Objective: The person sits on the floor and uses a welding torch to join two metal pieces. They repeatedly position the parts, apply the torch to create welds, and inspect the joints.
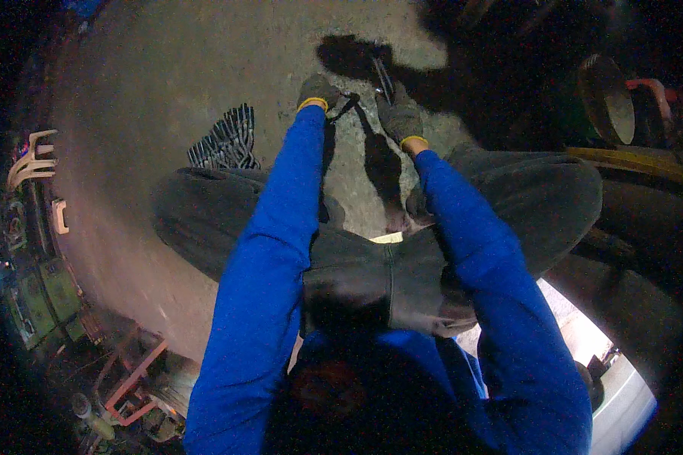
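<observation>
Both my hands wear dark gloves with yellow cuffs, and they are over the concrete floor in front of my folded legs. My left hand (317,89) is closed, with a thin dark bent piece (346,108) showing at its right side. My right hand (399,117) is wrapped around a narrow, shiny metal tool (383,80) that points away from me; its exact kind does not show. Left of my left hand, a pile of dark metal rods (231,140) lies on the floor beside my knee.
A pale plastic chair (34,163) stands at the far left. Below it are green machine parts (45,299) and a red metal frame (136,375). To the right are a round dish-like metal part (607,98) and a yellow curved rim (630,161). Dark shadows cross the floor.
</observation>
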